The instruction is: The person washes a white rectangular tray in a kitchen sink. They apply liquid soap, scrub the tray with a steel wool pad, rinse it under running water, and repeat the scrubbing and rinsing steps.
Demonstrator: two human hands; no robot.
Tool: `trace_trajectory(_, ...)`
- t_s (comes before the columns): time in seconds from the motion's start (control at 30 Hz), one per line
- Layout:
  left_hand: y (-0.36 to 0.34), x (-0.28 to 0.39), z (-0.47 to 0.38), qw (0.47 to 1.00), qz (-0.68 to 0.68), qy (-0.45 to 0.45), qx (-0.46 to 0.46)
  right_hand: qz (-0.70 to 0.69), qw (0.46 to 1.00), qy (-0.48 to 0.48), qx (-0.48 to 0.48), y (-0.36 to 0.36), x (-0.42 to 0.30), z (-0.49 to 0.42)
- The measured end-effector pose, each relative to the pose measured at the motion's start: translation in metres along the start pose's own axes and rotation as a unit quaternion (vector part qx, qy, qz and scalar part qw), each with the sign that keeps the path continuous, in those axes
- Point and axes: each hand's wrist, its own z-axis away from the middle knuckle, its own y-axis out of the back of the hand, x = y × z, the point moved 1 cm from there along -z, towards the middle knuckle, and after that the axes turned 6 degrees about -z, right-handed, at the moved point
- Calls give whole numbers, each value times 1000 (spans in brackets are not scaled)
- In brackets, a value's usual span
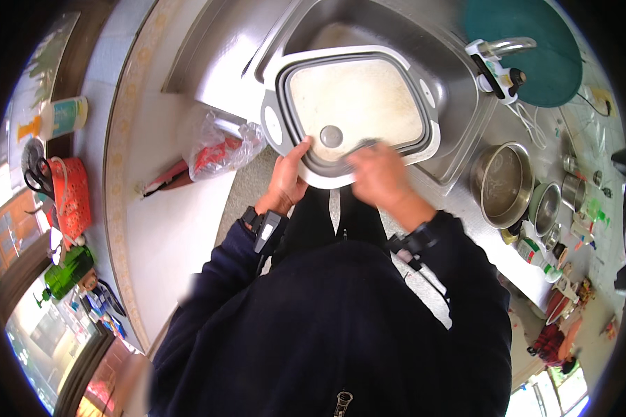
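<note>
A grey and white collapsible plastic basin with a round drain plug in its floor is held partly over the stainless steel sink. My left hand grips its near left rim, the thumb over the edge. At the near right side of the basin, my right hand is blurred and curled around a dark, small item, perhaps a scouring pad, which touches the inner wall. Most of that item is hidden by the fingers.
A faucet and a teal round lid or basin stand beyond the sink. Steel bowls and bottles line the right counter. To the left lie a plastic bag with red contents and a red basket holding scissors.
</note>
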Motion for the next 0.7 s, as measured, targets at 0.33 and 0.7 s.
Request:
trace_trajectory(0.33,-10,-10,37,981,-156,117,-8,-54,973,-207,89,15,111,-3)
trace_trajectory(0.7,-41,4,16,990,-119,0,79,-98,980,-113,131,13,107,13)
